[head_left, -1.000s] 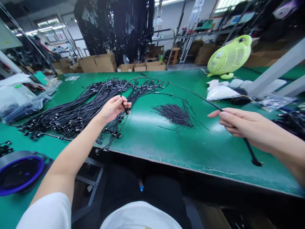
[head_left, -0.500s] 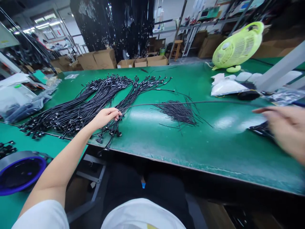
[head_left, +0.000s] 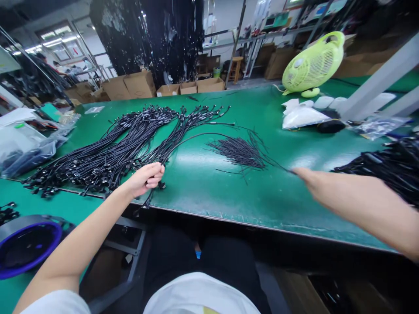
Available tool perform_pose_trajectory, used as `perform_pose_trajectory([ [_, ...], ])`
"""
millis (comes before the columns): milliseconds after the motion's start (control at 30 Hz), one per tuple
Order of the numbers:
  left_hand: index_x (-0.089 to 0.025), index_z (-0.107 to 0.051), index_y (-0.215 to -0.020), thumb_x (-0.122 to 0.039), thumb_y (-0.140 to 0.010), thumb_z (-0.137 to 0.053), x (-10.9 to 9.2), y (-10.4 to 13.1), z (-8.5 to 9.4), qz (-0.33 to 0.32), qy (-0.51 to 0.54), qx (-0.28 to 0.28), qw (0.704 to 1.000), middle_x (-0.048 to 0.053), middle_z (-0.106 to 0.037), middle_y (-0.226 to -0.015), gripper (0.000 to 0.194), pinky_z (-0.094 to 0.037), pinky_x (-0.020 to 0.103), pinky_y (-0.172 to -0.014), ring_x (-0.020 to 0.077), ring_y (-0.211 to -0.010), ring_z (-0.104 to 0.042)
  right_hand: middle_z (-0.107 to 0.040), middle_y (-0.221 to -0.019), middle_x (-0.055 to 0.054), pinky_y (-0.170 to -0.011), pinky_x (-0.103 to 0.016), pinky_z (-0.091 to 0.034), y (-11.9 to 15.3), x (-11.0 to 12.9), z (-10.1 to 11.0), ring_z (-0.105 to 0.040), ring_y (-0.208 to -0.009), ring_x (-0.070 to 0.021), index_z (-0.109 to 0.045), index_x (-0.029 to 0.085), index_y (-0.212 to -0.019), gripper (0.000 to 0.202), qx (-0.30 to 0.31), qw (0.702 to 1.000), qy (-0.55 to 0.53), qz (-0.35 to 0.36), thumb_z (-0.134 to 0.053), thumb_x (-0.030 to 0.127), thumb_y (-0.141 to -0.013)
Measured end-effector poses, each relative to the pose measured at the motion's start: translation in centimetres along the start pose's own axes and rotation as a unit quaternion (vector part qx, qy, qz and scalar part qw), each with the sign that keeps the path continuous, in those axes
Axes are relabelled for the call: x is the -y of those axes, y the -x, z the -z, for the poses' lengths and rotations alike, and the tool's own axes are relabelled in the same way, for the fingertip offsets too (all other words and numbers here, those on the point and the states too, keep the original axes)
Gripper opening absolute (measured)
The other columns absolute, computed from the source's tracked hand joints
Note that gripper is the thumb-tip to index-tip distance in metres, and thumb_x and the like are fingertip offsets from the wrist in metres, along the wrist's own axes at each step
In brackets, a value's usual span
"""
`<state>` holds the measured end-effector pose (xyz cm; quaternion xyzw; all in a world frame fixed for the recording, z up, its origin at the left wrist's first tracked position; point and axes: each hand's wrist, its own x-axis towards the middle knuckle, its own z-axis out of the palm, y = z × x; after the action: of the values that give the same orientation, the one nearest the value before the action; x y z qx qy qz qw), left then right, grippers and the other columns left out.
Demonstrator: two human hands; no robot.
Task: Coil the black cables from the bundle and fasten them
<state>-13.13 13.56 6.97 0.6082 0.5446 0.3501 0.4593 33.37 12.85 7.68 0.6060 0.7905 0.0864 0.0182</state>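
Note:
My left hand (head_left: 149, 176) is closed on a black cable (head_left: 196, 134) at the near end of the cable bundle (head_left: 173, 135). The cable curves up and to the right, toward a pile of short black tubes (head_left: 238, 151). Right of that pile, my right hand (head_left: 309, 179) has its fingers pressed together at a thin dark strand; the fingertips are partly hidden and slightly blurred. A larger heap of black cables (head_left: 114, 148) lies left of the bundle on the green table (head_left: 209, 200).
A green fan (head_left: 312, 65) and white bags (head_left: 303, 115) stand at the back right. More black cables (head_left: 393, 165) lie at the right. Plastic bags (head_left: 29, 150) are at the left, with a purple-rimmed container (head_left: 59, 237) below. Cardboard boxes (head_left: 139, 85) stand behind the table.
My right hand has moved left and slightly down, uncovering the cables at the right. The cable has slackened from a nearly straight line into a curve. My left hand is slightly lower.

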Motion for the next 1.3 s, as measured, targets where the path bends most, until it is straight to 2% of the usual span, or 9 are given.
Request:
perform_pose_trajectory([
  [100,-0.017,-0.062,-0.099,-0.047,-0.084,-0.061,-1.8,2.0,-2.9,-0.001,0.148,0.060,0.987,0.003,-0.057,-0.081,0.033,-0.034,0.015,-0.041,0.0060,-0.053,-0.047,-0.071,-0.102,-0.012,-0.063,-0.032,-0.048,1.6,4.3,1.5,-0.069,-0.082,-0.0243,-0.061,0.020,-0.118,0.035,0.063,0.985,-0.104,0.121,-0.038,0.021,-0.092],
  [233,-0.020,-0.066,-0.111,-0.040,-0.091,-0.055,-3.2,3.5,-8.3,-0.100,0.042,0.067,0.992,0.009,-0.062,-0.122,0.030,-0.046,0.033,-0.097,0.0216,-0.114,-0.056,-0.072,-0.086,-0.004,-0.058,-0.024,-0.044,2.9,9.8,2.9,-0.067,-0.070,-0.0170,-0.063,0.022,-0.105,0.028,0.054,0.922,-0.216,0.316,-0.041,0.038,-0.097],
  [367,-0.020,-0.066,-0.103,-0.041,-0.094,-0.049,-3.0,4.9,-11.9,-0.085,0.066,0.223,0.969,0.005,-0.067,-0.085,0.028,-0.047,0.036,-0.093,0.0187,-0.090,-0.062,-0.067,-0.079,-0.003,-0.056,-0.021,-0.036,1.5,12.0,3.5,-0.061,-0.065,-0.0113,-0.064,0.020,-0.092,0.032,-0.052,0.909,-0.237,0.340,-0.036,0.030,-0.100],
  [467,-0.017,-0.064,-0.095,-0.043,-0.093,-0.051,-2.4,5.7,-11.8,0.029,0.245,0.259,0.934,-0.005,-0.041,-0.056,0.029,-0.047,0.024,-0.059,0.0081,-0.050,-0.042,-0.069,-0.086,-0.005,-0.061,-0.023,-0.038,-0.8,10.5,3.0,-0.062,-0.076,-0.0149,-0.065,0.019,-0.092,0.034,-0.099,0.932,-0.240,0.253,-0.037,0.037,-0.099],
  [667,-0.015,-0.069,-0.087,-0.040,-0.089,-0.058,-2.0,6.1,-7.8,0.081,0.417,0.161,0.891,-0.009,-0.017,-0.050,0.027,-0.026,0.015,-0.036,0.0051,-0.039,-0.013,-0.069,-0.090,-0.005,-0.065,-0.030,-0.042,-3.0,5.9,-0.3,-0.061,-0.076,-0.0198,-0.065,0.023,-0.094,0.034,-0.090,0.946,-0.271,0.150,-0.045,0.050,-0.093],
  [800,-0.022,-0.067,-0.105,-0.037,-0.096,-0.046,-2.3,5.6,-5.7,0.026,0.452,-0.036,0.891,-0.006,-0.021,-0.055,0.027,-0.031,0.015,-0.038,0.0076,-0.041,-0.022,-0.068,-0.088,-0.008,-0.067,-0.029,-0.042,-1.9,5.7,-2.2,-0.062,-0.076,-0.0193,-0.064,0.019,-0.106,0.035,-0.112,0.947,-0.234,0.191,-0.035,0.037,-0.098],
  [900,-0.022,-0.066,-0.106,-0.033,-0.094,-0.052,-1.8,4.5,-5.8,0.025,0.431,-0.071,0.899,-0.003,-0.041,-0.063,0.022,-0.039,0.013,-0.047,0.0058,-0.051,-0.043,-0.066,-0.076,-0.007,-0.060,-0.028,-0.036,0.0,8.0,-2.9,-0.060,-0.067,-0.0179,-0.066,0.016,-0.100,0.031,-0.109,0.957,-0.149,0.223,-0.037,0.026,-0.097],
  [1100,-0.017,-0.069,-0.096,-0.046,-0.087,-0.060,-0.2,3.6,-11.3,-0.029,0.282,0.046,0.958,0.010,-0.068,-0.102,0.032,-0.051,0.029,-0.083,0.0219,-0.099,-0.064,-0.064,-0.064,-0.002,-0.054,-0.026,-0.029,2.9,14.1,-1.1,-0.055,-0.053,-0.0133,-0.061,0.018,-0.074,0.022,0.138,0.878,-0.196,0.414,-0.047,0.017,-0.092],
  [1300,-0.019,-0.068,-0.090,-0.044,-0.091,-0.055,0.0,6.3,-13.9,-0.035,0.138,0.208,0.968,0.006,-0.064,-0.074,0.028,-0.047,0.031,-0.078,0.0184,-0.074,-0.061,-0.062,-0.069,-0.001,-0.061,-0.023,-0.035,0.8,13.6,0.5,-0.054,-0.061,-0.0111,-0.060,0.018,-0.076,0.034,0.033,0.838,-0.449,0.309,-0.039,0.032,-0.099],
])
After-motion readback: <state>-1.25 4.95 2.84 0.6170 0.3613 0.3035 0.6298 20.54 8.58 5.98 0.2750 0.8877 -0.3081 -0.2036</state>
